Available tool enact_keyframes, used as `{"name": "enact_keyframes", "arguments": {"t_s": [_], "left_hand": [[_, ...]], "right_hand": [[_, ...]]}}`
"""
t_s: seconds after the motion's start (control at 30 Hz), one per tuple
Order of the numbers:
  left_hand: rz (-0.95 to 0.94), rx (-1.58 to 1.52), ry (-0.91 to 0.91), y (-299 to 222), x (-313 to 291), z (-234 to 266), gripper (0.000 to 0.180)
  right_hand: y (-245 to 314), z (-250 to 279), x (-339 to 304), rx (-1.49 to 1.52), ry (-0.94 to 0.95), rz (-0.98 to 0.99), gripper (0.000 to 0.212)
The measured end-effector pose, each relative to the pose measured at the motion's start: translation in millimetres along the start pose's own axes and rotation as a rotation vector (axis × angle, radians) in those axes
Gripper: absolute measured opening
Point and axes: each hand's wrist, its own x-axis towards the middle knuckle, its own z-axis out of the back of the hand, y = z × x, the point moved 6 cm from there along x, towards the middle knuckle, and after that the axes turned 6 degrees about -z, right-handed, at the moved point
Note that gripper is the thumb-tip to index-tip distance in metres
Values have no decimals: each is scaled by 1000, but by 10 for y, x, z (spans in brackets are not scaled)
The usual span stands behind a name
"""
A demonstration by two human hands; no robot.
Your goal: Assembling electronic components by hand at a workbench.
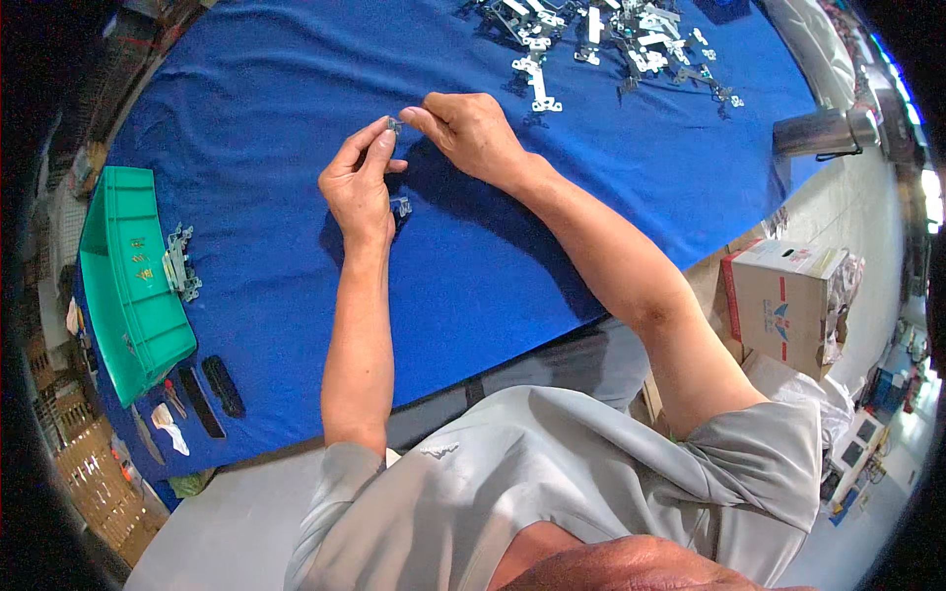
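Over the blue cloth, my left hand point(360, 187) pinches a small metal part point(395, 126) between thumb and forefinger. My right hand point(475, 133) is closed just to the right of that part, thumb and forefinger pressed together at it. Whatever sits between the right fingertips is too small to make out. Beside my left wrist shows another small metal piece point(401, 206), partly covered by the hand. A loose heap of silvery metal brackets point(645, 49) lies on the far side of the cloth.
At the left stands a green plastic bin point(163, 330) with several small brass-coloured pieces inside. Metal brackets point(181, 263) lean against it. Nearer are two dark oblong items point(224, 386) and a crumpled white scrap point(171, 429). A metal cylinder point(823, 133) and cardboard box point(783, 305) are right.
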Motion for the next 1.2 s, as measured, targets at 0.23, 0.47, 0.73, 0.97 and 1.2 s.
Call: {"name": "enact_keyframes", "arguments": {"t_s": [0.23,0.47,0.73,0.97,1.2], "left_hand": [[-4,30,-1,-12,-6,-8,21],[20,32,-2,0,-4,-16,22],[38,13,-13,17,-16,9,21],[26,17,16,-6,3,-4,21],[26,2,-10,4,10,6,18]], "right_hand": [[-4,2,-6,96,-51,36,28],[15,39,-22,174,-141,19,25],[-5,-4,-33,176,-39,-60,27],[-41,-54,10,-32,94,-40,28],[-51,-28,22,75,43,-43,30]]}}
